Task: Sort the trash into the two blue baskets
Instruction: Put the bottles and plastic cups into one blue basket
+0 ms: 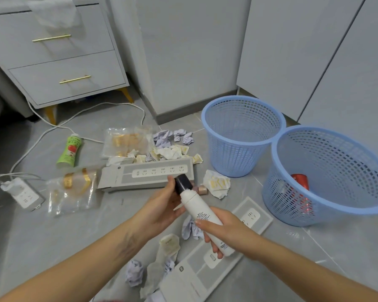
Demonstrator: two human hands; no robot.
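Two hands on white bottle (202,211), right fingers (214,247) wrapped round base, left fingers (171,184) gripping black cap (183,183)

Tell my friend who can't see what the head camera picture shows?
Two hands hold a white bottle with a black cap above a floor littered with crumpled paper. Two blue baskets stand on the right; the nearer one holds a red can.

Both hands (225,233) hold white bottle (202,212); baskets (241,136) beside.

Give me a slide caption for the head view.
Both hands hold a white bottle above floor trash, left hand by its black cap, right hand round its body, beside two blue baskets.
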